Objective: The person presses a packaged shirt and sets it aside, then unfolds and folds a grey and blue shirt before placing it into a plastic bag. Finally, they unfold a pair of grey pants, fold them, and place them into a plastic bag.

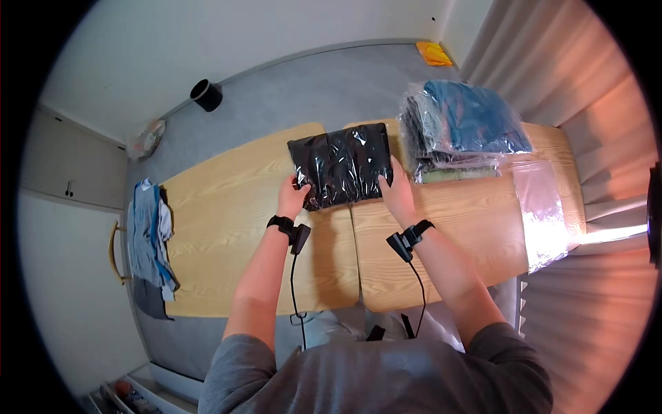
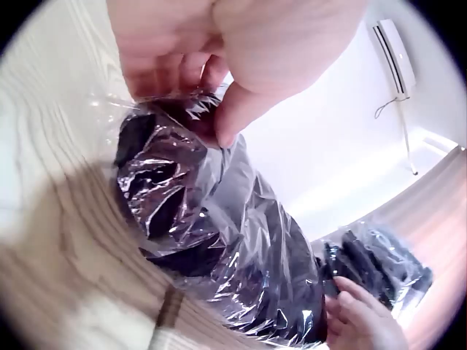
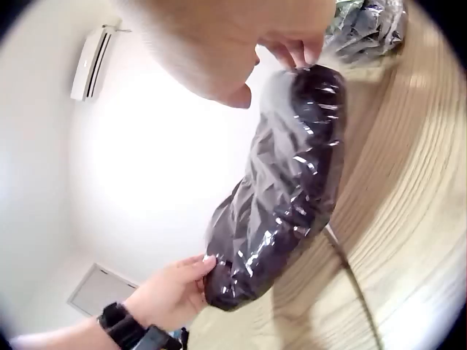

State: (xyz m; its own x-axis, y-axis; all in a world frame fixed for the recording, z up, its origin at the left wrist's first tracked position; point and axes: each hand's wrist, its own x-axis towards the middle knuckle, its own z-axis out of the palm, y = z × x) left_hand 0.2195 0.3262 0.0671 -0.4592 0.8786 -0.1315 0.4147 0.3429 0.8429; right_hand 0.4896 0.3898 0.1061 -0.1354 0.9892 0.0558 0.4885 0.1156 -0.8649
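Folded black garment in shiny clear plastic (image 1: 343,164), held at both ends by the far edge of the pale wood-grain table (image 1: 227,241).
The left hand (image 1: 292,195) grips its left end, the right hand (image 1: 397,190) its right, above the table's middle seam (image 1: 356,255). A clear-bagged stack of folded clothes (image 1: 476,117) lies rightward along the far edge; loose blue-grey garments (image 1: 145,228) overhang the left edge.

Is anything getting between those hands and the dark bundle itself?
Only its clear plastic wrapping: the left hand and right hand touch the dark bundle through it, at opposite ends. Nothing else visible stands between.
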